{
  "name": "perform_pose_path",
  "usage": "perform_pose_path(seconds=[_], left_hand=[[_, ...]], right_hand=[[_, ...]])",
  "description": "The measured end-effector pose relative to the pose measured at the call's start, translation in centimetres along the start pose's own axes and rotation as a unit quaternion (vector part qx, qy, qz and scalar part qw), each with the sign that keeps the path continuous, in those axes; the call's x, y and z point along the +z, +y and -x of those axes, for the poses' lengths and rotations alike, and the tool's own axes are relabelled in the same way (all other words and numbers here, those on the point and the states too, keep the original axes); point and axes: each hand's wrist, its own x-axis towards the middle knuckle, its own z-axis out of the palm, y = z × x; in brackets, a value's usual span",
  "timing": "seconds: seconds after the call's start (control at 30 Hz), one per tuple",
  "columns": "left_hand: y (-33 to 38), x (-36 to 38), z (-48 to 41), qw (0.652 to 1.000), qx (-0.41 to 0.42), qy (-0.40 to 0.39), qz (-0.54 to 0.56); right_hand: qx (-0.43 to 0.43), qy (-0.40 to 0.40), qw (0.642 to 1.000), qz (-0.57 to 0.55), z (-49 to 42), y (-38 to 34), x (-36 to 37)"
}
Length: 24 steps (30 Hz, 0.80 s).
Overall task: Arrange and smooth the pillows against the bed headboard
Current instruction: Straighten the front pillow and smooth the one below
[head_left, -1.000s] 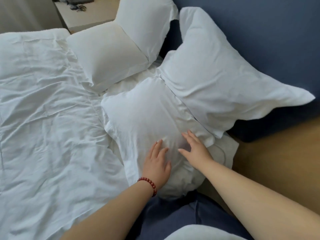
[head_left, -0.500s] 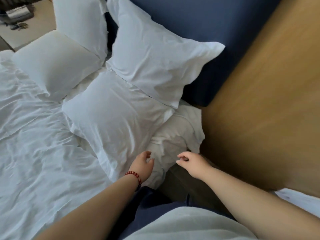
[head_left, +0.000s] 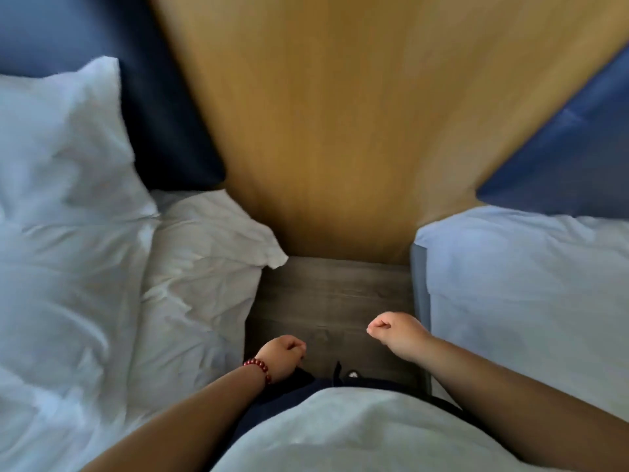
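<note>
A white pillow (head_left: 64, 144) leans against the blue headboard (head_left: 163, 124) at the left, blurred. Below it lies another white pillow (head_left: 68, 284) on the bed, with rumpled white bedding (head_left: 200, 253) at the bed's corner. My left hand (head_left: 282, 357), with a red bead bracelet, hangs over the floor gap with curled fingers and holds nothing. My right hand (head_left: 396, 335) is likewise curled and empty, apart from the pillows.
A grey wood floor strip (head_left: 333, 294) runs between the left bed and a second bed (head_left: 527, 284) with white sheet at the right. A tan wooden wall panel (head_left: 323, 114) stands ahead, and a second blue headboard (head_left: 565, 148) is at the right.
Both hands have left the near pillow and drawn back, fingers curling. The view has swung right, from the pillows to the gap between the two beds.
</note>
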Motion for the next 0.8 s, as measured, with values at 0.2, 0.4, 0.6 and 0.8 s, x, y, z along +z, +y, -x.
perform_pose_path(seconds=[0.2,0.4,0.6,0.8], left_hand=[[4.8,-0.5,-2.6,0.985,0.057,-0.079,-0.14],[6.6,-0.4,-4.2,0.936,0.106,-0.17,-0.291],[5.4,1.5,-4.3,0.909,0.095,-0.248,-0.32],[4.6,6.2,-2.1,0.878,0.102,-0.296,-0.362]], right_hand=[[0.08,0.063,0.987,-0.127,2.7,5.6,0.8],[0.171,0.145,0.935,-0.274,7.2,7.1,6.1],[0.266,0.206,0.856,-0.394,13.6,6.2,14.1],[0.318,0.246,0.776,-0.486,18.6,6.6,21.5]])
